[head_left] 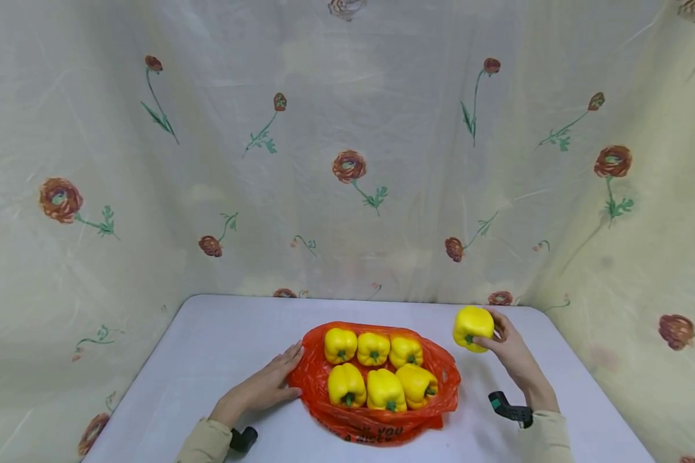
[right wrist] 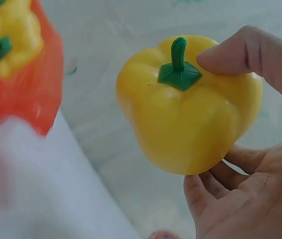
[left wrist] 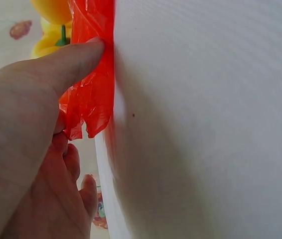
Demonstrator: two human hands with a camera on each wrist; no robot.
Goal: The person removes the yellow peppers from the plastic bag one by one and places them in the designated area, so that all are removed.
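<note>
My right hand grips a yellow bell pepper, right of the red plastic bag and above the table. In the right wrist view, the thumb lies beside the green stem of this bell pepper and the other fingers support it from below. With fingers extended, my left hand touches the left side of the red plastic bag. The left wrist view has the left thumb against the bag. Several yellow bell peppers sit in two rows on the bag.
The white table carries the bag, which has dark printing on its front. A flowered curtain hangs behind the table and at both sides. Black bands with small devices are on the wrists.
</note>
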